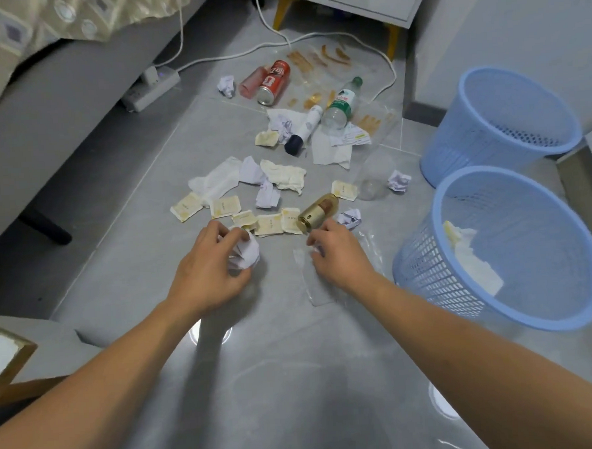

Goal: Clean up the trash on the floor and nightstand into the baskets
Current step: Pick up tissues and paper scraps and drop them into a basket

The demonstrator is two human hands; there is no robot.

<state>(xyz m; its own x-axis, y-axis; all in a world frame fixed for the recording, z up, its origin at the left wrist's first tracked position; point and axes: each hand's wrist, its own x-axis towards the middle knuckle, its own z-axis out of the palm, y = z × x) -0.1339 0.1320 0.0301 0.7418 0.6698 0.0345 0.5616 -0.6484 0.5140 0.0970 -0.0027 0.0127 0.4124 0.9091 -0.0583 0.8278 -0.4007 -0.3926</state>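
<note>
My left hand (205, 263) grips a crumpled white paper ball (246, 252) on the grey floor. My right hand (337, 254) pinches the edge of a clear plastic wrapper (320, 286) lying flat under it. Just beyond my fingers lie several yellowish sauce packets (269, 224) and a gold bottle (318, 212). Two blue mesh baskets stand at the right: the near basket (519, 319) holds some white tissue, the far basket (469, 146) looks empty. Farther off lie a red can (273, 83), a green-capped water bottle (341, 105) and a white tube (303, 129).
A grey bed frame (59, 109) runs along the left, with a power strip (150, 89) and white cables on the floor. The nightstand (351, 1) with yellow legs stands at the back. More tissues (217, 182) and paper balls are scattered mid-floor. A wooden corner shows at the lower left.
</note>
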